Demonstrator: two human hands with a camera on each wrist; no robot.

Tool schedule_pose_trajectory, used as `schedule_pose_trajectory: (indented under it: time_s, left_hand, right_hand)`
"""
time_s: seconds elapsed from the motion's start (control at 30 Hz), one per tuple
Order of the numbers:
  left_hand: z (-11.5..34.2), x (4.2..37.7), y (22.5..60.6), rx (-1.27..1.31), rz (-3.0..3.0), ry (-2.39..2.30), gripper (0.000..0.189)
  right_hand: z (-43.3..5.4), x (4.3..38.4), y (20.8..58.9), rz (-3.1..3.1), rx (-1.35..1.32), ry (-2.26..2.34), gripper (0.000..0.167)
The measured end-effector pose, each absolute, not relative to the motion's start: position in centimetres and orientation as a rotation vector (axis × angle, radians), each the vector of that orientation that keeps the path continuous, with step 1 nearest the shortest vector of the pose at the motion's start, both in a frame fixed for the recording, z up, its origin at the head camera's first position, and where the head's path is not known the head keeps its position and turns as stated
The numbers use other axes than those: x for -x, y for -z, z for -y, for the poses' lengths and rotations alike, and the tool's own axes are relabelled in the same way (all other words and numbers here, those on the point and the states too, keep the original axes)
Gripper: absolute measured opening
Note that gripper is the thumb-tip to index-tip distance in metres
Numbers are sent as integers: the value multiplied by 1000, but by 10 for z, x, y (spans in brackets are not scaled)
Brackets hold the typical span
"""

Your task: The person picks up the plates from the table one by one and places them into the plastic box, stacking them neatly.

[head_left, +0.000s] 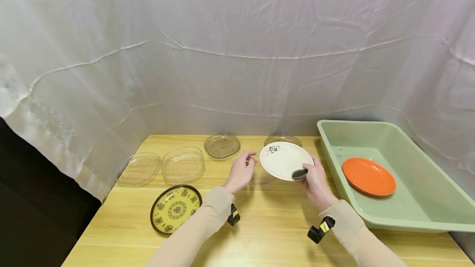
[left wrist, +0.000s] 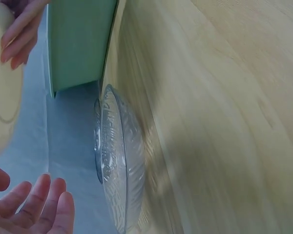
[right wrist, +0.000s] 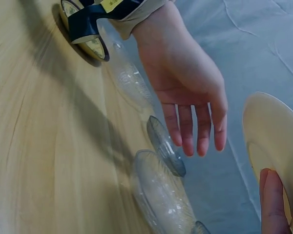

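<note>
A white plate (head_left: 283, 160) with dark floral and leaf decoration is held tilted above the table. The right hand (head_left: 315, 180) grips its right edge, thumb on top and fingers beneath; the right wrist view shows a finger against the plate's underside (right wrist: 278, 141). Just left of the plate, the left hand (head_left: 242, 172) hovers apart from it. Its fingers (right wrist: 185, 126) look relaxed and hold nothing. Under the white plate lies a clear glass dish (left wrist: 119, 161), mostly hidden in the head view. A brownish glass dish (head_left: 283, 138) sits behind it, partly covered.
A green basin (head_left: 412, 219) at the right contains an orange plate (head_left: 369, 176). On the left stand a yellow dark-rimmed plate (head_left: 176, 209), an oval clear dish (head_left: 141, 169) and a squarish clear dish (head_left: 183, 164). A smoky glass dish (head_left: 222, 145) is near the back edge.
</note>
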State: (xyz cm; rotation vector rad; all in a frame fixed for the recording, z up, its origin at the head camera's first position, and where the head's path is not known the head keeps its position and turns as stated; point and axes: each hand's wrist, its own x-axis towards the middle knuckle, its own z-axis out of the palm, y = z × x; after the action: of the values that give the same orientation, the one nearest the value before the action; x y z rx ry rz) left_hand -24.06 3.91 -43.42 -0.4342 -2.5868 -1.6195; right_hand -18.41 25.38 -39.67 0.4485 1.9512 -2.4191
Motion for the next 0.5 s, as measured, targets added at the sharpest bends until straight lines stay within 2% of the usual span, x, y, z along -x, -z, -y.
schedule_pose_trajectory:
  time_s: [0.5]
  left_hand:
    - [-67, 233, 424, 596, 2581, 1591, 34]
  right_hand:
    - [-278, 178, 362, -1993, -424, 2373, 62]
